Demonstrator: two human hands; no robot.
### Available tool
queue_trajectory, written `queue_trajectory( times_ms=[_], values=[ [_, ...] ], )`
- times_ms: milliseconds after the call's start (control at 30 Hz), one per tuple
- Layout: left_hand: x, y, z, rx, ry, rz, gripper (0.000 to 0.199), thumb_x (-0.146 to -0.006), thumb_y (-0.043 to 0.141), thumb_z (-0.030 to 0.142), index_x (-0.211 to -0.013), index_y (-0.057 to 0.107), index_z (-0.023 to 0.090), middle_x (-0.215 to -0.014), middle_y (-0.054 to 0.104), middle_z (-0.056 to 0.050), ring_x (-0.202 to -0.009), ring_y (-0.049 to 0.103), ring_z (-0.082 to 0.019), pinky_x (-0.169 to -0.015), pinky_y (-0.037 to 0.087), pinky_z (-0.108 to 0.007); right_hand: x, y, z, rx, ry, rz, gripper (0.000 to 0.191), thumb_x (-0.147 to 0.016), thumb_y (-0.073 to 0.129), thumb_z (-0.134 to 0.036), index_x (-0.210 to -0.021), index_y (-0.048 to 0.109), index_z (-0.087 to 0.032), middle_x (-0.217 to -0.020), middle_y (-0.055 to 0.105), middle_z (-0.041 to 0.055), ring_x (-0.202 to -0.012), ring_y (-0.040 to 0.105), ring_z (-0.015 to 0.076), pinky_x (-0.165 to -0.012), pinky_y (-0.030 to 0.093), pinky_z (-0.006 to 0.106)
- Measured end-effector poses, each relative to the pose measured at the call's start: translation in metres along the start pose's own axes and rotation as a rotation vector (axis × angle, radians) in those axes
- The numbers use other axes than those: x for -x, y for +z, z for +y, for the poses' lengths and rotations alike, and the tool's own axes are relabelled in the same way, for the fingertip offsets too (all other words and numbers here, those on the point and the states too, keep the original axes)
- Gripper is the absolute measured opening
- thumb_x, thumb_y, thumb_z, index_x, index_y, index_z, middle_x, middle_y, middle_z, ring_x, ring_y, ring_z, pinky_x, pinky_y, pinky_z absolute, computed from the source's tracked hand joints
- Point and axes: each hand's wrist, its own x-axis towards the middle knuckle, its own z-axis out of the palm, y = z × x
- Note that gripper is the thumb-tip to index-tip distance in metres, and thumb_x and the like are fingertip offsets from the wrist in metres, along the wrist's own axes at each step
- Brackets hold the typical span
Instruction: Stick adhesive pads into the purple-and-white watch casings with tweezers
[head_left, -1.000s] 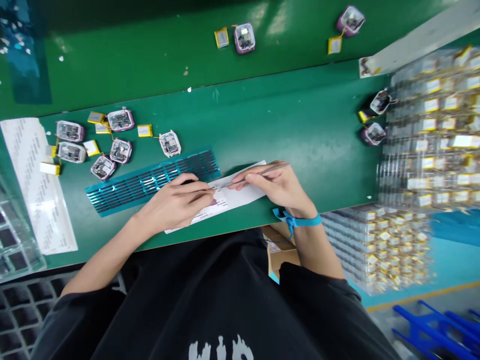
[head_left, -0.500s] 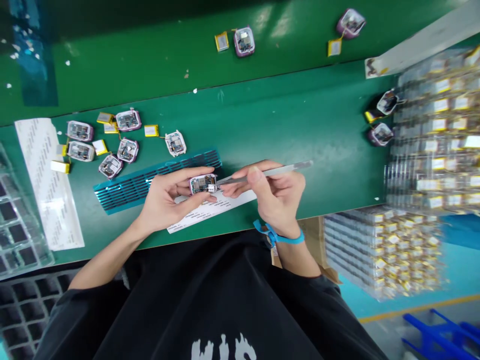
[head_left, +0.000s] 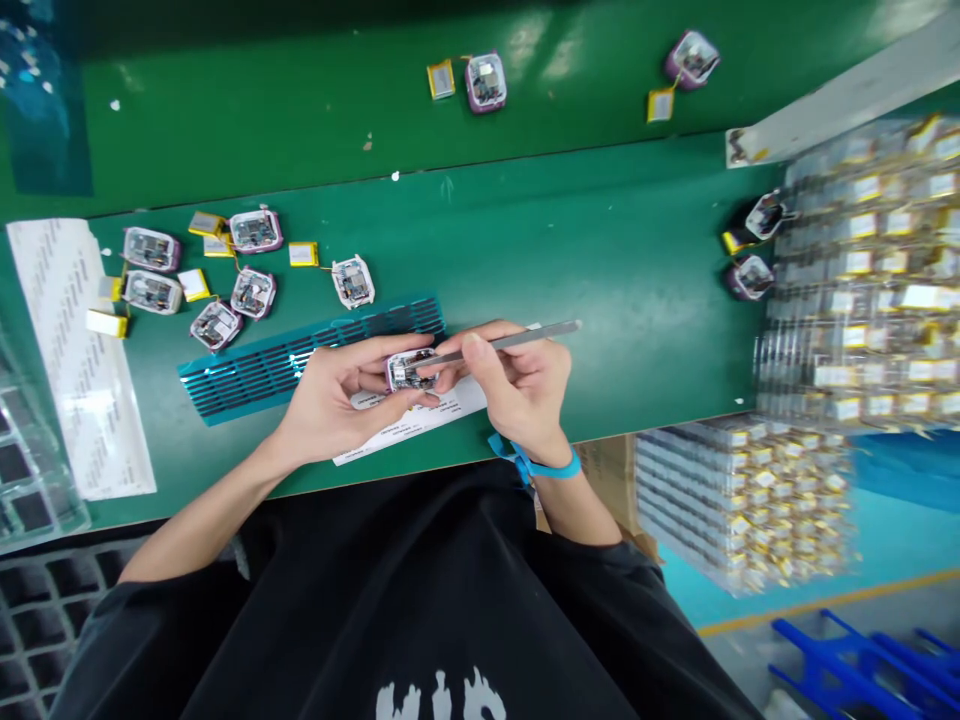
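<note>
Two hands busy at the middle of a green bench (head_left: 615, 290), so going left to right. Far left: clear compartment trays (head_left: 30, 480) at the edge, pockets too blurred to tell what sits inside. Next, a white backing sheet (head_left: 79, 360) lying flat. Then a loose cluster of small open modules (head_left: 202, 280) with yellow batteries on short wires, spread out in easy reach, probably so each can be grabbed one at a time. Just right of those, a teal strip sheet (head_left: 300, 360) with rows of dark slits, parked right beside the left hand.

Left hand (head_left: 330, 395) curled around a small open device (head_left: 409, 368), fingertips pinching its edges, holding it just above a white printed label sheet (head_left: 420, 415) near the front edge. Looks like a grip meant to keep the thing steady, open side up. Right hand (head_left: 517, 385) clenched around metal tweezers (head_left: 502, 343), tips down at the device's inside, handle pointing away to the right. Blue wrist strap (head_left: 536, 465) on that wrist, likely anti-static.

Further right: two more modules by the stack, then stacked clear trays (head_left: 862, 270) full of yellow-tagged parts, more of the same lower down (head_left: 742, 500).
</note>
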Motion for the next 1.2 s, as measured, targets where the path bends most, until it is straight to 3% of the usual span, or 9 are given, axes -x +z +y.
queue_trajectory(
  times_ms=[233,400,533,833,933,1000,1067,1133,1200],
  values=[
    [0.002,0.001,-0.004,-0.004,-0.006,-0.008,0.048,-0.088,0.078,0.029,-0.132,0.068,0.013,-0.102,0.082,-0.013,-0.081,0.082,-0.028,-0.061,0.067,-0.028,0.002,0.001,-0.001,0.113,0.077,0.046,0.03,-0.099,0.064,-0.048,-0.09,0.073,-0.021,-0.078,0.079,0.002,-0.062,0.075,0.0152,-0.057,0.064,0.027],
    [0.001,0.0,0.0,-0.027,0.018,-0.024,0.04,-0.095,0.068,0.028,-0.132,0.068,0.012,-0.102,0.083,-0.012,-0.082,0.082,-0.026,-0.062,0.067,-0.027,0.005,0.001,0.001,0.16,-0.005,0.051,0.022,-0.101,0.062,-0.036,-0.092,0.076,-0.021,-0.078,0.079,0.0014,-0.064,0.076,0.0147,-0.058,0.062,0.025],
    [0.0,-0.001,0.001,-0.082,0.039,0.032,0.03,-0.097,0.063,0.024,-0.123,0.074,0.013,-0.093,0.083,-0.009,-0.076,0.082,-0.024,-0.059,0.066,-0.026,0.006,-0.001,0.003,0.227,-0.093,0.021,0.016,-0.101,0.062,-0.024,-0.096,0.077,-0.021,-0.083,0.08,0.0012,-0.076,0.078,0.0156,-0.068,0.064,0.026],
    [0.001,0.0,-0.004,-0.101,0.032,0.044,0.03,-0.097,0.064,0.028,-0.121,0.074,0.012,-0.088,0.083,-0.01,-0.071,0.081,-0.025,-0.052,0.061,-0.024,0.003,-0.011,-0.001,0.284,-0.189,-0.117,0.017,-0.1,0.062,-0.024,-0.103,0.079,-0.023,-0.088,0.081,0.0009,-0.076,0.078,0.0164,-0.073,0.066,0.03],
    [0.001,-0.001,-0.005,-0.203,0.094,0.026,0.029,-0.099,0.063,0.029,-0.119,0.075,0.013,-0.086,0.083,-0.009,-0.067,0.08,-0.022,-0.051,0.059,-0.024,-0.004,-0.023,-0.005,0.252,-0.23,-0.064,0.02,-0.101,0.061,-0.027,-0.105,0.08,-0.026,-0.092,0.082,0.0015,-0.075,0.078,0.0177,-0.07,0.065,0.033],
    [-0.001,-0.003,-0.007,-0.354,0.22,0.081,0.028,-0.1,0.06,0.026,-0.122,0.074,0.016,-0.092,0.083,-0.008,-0.072,0.08,-0.021,-0.065,0.064,-0.028,-0.016,-0.035,-0.006,0.303,-0.248,-0.018,0.02,-0.101,0.062,-0.028,-0.108,0.08,-0.028,-0.096,0.082,0.0012,-0.079,0.077,0.0186,-0.072,0.064,0.035],
    [-0.005,-0.004,-0.012,-0.548,0.396,0.15,0.028,-0.099,0.058,0.021,-0.124,0.071,0.02,-0.105,0.083,-0.007,-0.089,0.08,-0.022,-0.095,0.061,-0.039,-0.032,-0.048,-0.003,0.443,-0.259,-0.085,0.017,-0.099,0.066,-0.028,-0.108,0.081,-0.03,-0.101,0.082,0.0006,-0.087,0.077,0.0201,-0.081,0.063,0.038],
    [-0.01,-0.005,-0.019,-0.718,0.516,0.135,0.028,-0.098,0.056,0.016,-0.123,0.069,0.021,-0.119,0.08,-0.007,-0.114,0.075,-0.025,-0.118,0.043,-0.052,-0.048,-0.057,0.003,0.544,-0.255,-0.219,0.016,-0.098,0.067,-0.03,-0.106,0.081,-0.031,-0.104,0.082,0.0004,-0.093,0.076,0.0214,-0.089,0.061,0.04],
    [-0.015,-0.006,-0.026,-0.833,0.538,0.064,0.025,-0.099,0.053,0.013,-0.118,0.067,0.02,-0.131,0.075,-0.008,-0.131,0.065,-0.027,-0.125,0.032,-0.058,-0.06,-0.064,0.01,0.573,-0.247,-0.308,0.016,-0.099,0.066,-0.032,-0.105,0.081,-0.031,-0.104,0.082,0.0004,-0.097,0.075,0.0217,-0.091,0.059,0.041]
  ],
)
